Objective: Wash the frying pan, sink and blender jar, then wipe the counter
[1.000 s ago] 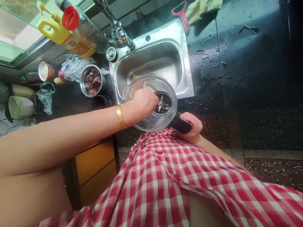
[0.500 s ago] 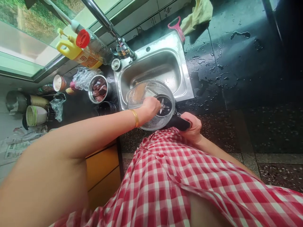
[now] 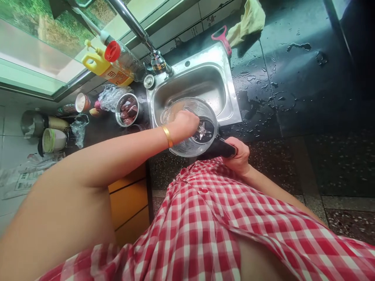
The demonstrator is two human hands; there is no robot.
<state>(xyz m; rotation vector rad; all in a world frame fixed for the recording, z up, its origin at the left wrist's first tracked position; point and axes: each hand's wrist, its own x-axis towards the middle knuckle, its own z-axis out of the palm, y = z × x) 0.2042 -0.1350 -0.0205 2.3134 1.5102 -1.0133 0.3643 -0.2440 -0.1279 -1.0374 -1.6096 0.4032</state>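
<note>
Tilted over the front of the steel sink (image 3: 234,105) is a clear blender jug (image 3: 187,150) with a black handle (image 3: 221,149). My right hand (image 3: 238,154) is wrapped round that handle. My left hand (image 3: 187,124), below a gold bracelet, reaches inside the jug with its fingers curled, close to the star-shaped metal blade (image 3: 202,131) at the bottom. Its fingertips are mostly hidden, so what they hold, if anything, cannot be made out.
A tap (image 3: 159,62) rises behind the sink. Left of it stand a metal bowl of dark red pieces (image 3: 128,111), a yellow pump bottle (image 3: 98,64) and a red-capped clear bottle (image 3: 129,62). A pink peeler (image 3: 222,39) and a cloth (image 3: 249,23) lie at the back right.
My left hand has shifted slightly inside the jug, showing more of the blade. The right hand keeps its grip on the handle. The whole view has moved a little.
</note>
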